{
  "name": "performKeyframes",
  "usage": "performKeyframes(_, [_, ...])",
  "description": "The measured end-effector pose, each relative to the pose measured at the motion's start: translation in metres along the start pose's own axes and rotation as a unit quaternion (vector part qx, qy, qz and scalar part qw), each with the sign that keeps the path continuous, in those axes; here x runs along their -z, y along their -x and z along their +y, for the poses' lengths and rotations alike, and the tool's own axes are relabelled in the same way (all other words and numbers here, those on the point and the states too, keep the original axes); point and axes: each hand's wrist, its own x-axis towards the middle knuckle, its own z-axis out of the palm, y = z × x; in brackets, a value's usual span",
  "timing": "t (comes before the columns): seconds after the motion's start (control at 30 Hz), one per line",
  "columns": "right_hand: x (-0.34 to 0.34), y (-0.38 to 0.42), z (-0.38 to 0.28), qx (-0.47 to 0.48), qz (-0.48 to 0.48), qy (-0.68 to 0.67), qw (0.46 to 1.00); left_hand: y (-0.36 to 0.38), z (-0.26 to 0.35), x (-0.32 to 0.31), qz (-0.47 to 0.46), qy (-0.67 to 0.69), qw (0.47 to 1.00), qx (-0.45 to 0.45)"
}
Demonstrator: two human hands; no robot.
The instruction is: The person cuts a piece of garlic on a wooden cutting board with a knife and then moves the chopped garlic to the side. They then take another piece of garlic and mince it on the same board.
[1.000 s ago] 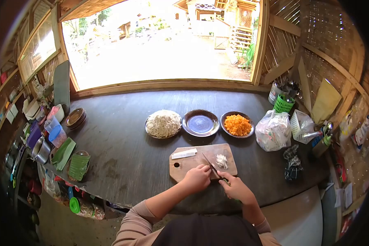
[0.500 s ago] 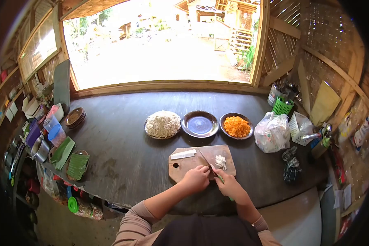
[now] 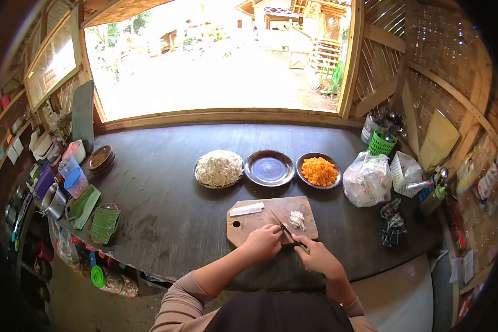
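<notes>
On the wooden cutting board (image 3: 260, 226) lie a white block (image 3: 247, 209) at the upper left and a small heap of white shreds (image 3: 297, 220) at the right. My right hand (image 3: 316, 257) is closed round the green handle of a knife (image 3: 283, 223), whose blade slants up and left over the board. Beside the blade, my left hand (image 3: 264, 242) has its fingers pressed together at the board's front part; what they hold is hidden. Behind the board stand a plate of pale shreds (image 3: 219, 168), a plate with nothing on it (image 3: 270, 167) and a plate of orange pieces (image 3: 318, 171).
A plastic bag (image 3: 367, 180), a dark checked cloth (image 3: 393, 223), a white basket (image 3: 406, 174) and a green basket (image 3: 381, 143) stand at the right. Banana leaves (image 3: 104, 224), a steel pot (image 3: 54, 201), cups and stacked brown dishes (image 3: 101, 159) are at the left.
My right hand has shifted slightly right and down with the knife, and the blade now lies a little further right. My left hand has hardly moved.
</notes>
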Motion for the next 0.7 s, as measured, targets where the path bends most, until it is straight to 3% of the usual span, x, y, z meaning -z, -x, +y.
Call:
performKeyframes(0.13, [-0.021,-0.020,0.032,0.099,0.049,0.040,0.993,-0.001,0.000,0.001,-0.009,-0.013,1.000,0.004])
performKeyframes(0.2, [-0.034,-0.037,0.051,0.272,0.157,0.059,0.947,-0.001,0.005,0.004,-0.021,-0.013,1.000,0.011])
performKeyframes(0.3, [-0.035,-0.043,0.051,0.280,0.156,0.064,0.945,-0.001,0.006,0.010,-0.044,-0.004,0.999,0.017])
performKeyframes(0.33, [-0.034,-0.041,0.047,0.280,0.158,0.063,0.945,-0.001,0.003,0.009,-0.036,-0.007,0.999,0.006])
performKeyframes(0.4, [-0.028,-0.031,0.033,0.166,0.095,0.031,0.981,-0.001,-0.003,0.003,-0.028,-0.010,1.000,-0.007])
performKeyframes(0.43, [-0.025,-0.027,0.026,0.166,0.096,0.031,0.981,0.000,-0.006,-0.002,0.006,-0.010,1.000,-0.022])
performKeyframes(0.5, [-0.021,-0.021,0.013,0.031,0.035,-0.011,0.999,0.000,-0.010,-0.009,0.042,-0.010,0.998,-0.037])
performKeyframes(0.7, [-0.015,-0.014,0.013,-0.002,0.063,-0.049,0.997,-0.001,-0.011,-0.002,0.022,0.013,0.999,-0.021])
